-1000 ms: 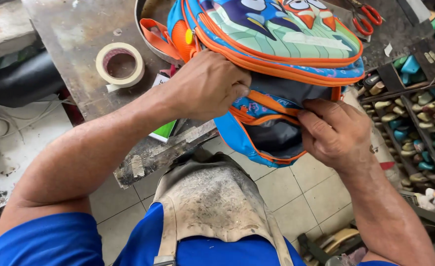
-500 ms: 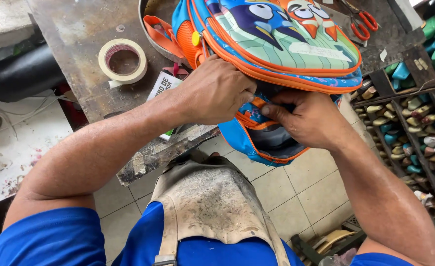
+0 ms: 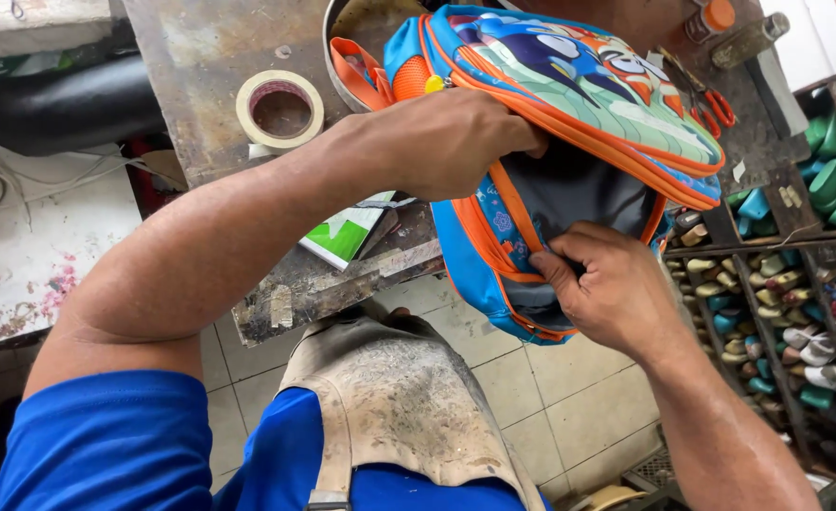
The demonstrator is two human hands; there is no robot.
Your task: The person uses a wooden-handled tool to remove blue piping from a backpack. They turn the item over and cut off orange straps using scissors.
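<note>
Head view looks down on a child's backpack (image 3: 569,85), blue with orange piping and zips and a bright cartoon print on its front panel, which lies on the near right corner of a worn metal workbench (image 3: 200,57) and hangs partly over the bench edge above the tiled floor (image 3: 550,397). Its front pocket gapes open, showing a dark grey lining. The left hand (image 3: 446,142) is clenched over the upper lip of that opening, fingers curled under the orange zip edge and holding the printed panel up. The right hand (image 3: 616,293) grasps the lower lip, thumb and fingertips pinching the lining and orange trim at the pocket's bottom edge. Just left of the backpack on the bench sits a roll of masking tape (image 3: 279,109), and an orange strap (image 3: 356,66) of the bag lies against a round metal rim behind it. Below the left forearm, near the bench edge, lies a green and white booklet (image 3: 347,232). Red-handled scissors (image 3: 711,99) rest just right of the backpack's top. Farther right, shelves (image 3: 777,303) hold rows of small coloured shoe heels and lasts. Nearest the camera, well below the backpack, a stained leather apron (image 3: 389,397) covers blue clothing.
</note>
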